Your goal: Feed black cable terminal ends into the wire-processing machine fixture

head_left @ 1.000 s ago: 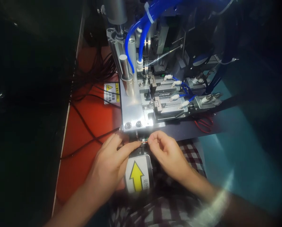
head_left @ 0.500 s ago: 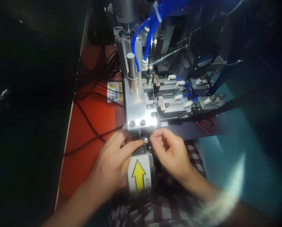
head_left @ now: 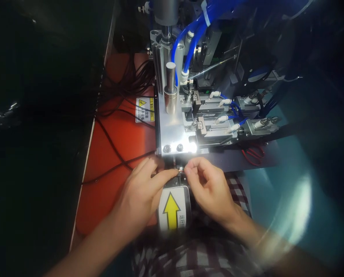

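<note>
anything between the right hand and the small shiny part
Nothing visible stands between the right hand and the small shiny part; the left hand has its thumb at the other side. Whether the right hand touches it, I cannot tell.

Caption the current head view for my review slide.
Left hand and right hand flank a tiny pale part between a flat silver metal plate and a white, yellow-arrowed label.

I count one left hand (head_left: 141,190), one right hand (head_left: 210,184), both mine, probably one small part (head_left: 180,169) (blurry there), one yellow arrow (head_left: 172,211), one warning label (head_left: 145,110), one steel post (head_left: 171,86), two plate bolts (head_left: 180,147), four white elbow fittings (head_left: 221,119).
</note>
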A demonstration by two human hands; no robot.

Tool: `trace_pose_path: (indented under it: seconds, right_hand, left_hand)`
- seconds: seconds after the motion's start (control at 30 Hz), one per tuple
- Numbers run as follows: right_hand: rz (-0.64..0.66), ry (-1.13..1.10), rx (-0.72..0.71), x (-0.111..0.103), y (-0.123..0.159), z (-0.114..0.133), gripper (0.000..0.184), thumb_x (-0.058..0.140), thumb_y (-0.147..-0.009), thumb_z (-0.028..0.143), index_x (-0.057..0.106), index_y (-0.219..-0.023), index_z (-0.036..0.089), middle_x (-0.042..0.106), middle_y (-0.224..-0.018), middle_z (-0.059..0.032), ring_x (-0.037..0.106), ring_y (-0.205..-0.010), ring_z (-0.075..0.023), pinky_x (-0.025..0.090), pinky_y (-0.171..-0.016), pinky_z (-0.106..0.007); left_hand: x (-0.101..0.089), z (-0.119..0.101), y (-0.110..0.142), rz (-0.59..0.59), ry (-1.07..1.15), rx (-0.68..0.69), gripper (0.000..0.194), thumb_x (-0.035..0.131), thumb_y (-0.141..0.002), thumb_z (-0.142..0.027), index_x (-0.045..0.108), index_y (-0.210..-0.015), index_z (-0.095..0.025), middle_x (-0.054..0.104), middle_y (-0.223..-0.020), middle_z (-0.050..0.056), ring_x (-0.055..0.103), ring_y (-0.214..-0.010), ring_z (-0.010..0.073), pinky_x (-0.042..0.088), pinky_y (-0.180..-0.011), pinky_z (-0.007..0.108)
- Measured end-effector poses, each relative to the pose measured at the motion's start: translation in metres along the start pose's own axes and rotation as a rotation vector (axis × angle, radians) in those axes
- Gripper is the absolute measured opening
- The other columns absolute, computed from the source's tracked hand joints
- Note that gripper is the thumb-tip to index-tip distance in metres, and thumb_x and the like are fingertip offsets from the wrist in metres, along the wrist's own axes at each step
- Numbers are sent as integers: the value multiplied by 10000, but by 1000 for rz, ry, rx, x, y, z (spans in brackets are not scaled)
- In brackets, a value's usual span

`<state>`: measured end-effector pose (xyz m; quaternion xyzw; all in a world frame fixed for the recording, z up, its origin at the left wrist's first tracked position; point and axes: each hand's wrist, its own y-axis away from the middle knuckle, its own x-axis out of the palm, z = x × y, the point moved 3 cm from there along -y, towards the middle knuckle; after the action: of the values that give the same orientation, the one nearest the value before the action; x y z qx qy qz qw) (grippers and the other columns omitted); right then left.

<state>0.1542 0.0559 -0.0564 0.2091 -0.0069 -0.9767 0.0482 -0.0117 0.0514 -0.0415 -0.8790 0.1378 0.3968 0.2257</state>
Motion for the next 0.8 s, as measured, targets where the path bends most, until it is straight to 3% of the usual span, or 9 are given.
trace_pose_path:
  seconds: [0.2,0.43,0.63,0.7,0.8]
  right_hand:
    - [11,28,19,-2,2,-6,105,500,-892,225,527,-798,189,516,-647,26,481,-555,-111,386,-525,-244]
    - [30,27,115,0,0,-6,142,504,-878,244,492,-744,199,457,-590,51,432,-515,-102,350,-512,-250]
    - [163,-305,489,1,-3,-22,187,551,-846,333,530,-743,180,431,-518,69,374,-431,-83,271,-418,-225]
    - [168,-430,511,2,-2,-24,233,544,-856,378,515,-738,179,405,-489,87,348,-398,-71,278,-415,-221]
    - [152,-542,427,6,-1,-21,297,506,-890,443,509,-754,179,439,-527,82,388,-417,-65,342,-459,-222]
  left_hand:
    - [-1,0,-1,-16,-6,20,247,483,-903,-87,693,-1028,-123,554,-888,78,534,-824,178,476,-658,295]
    - [-1,0,0,8,-11,-2,254,475,-903,-88,695,-1024,-129,556,-895,76,537,-812,173,473,-645,291]
    - [0,0,0,18,-19,1,276,477,-885,-51,699,-1027,-136,555,-936,80,545,-849,178,481,-665,289]
    - [0,-1,-1,27,-16,-4,271,485,-883,-52,702,-1022,-134,558,-951,82,549,-856,176,487,-670,284]
    - [-1,-2,-2,23,-28,-6,273,477,-887,-54,702,-1019,-133,563,-939,81,555,-852,169,495,-671,271]
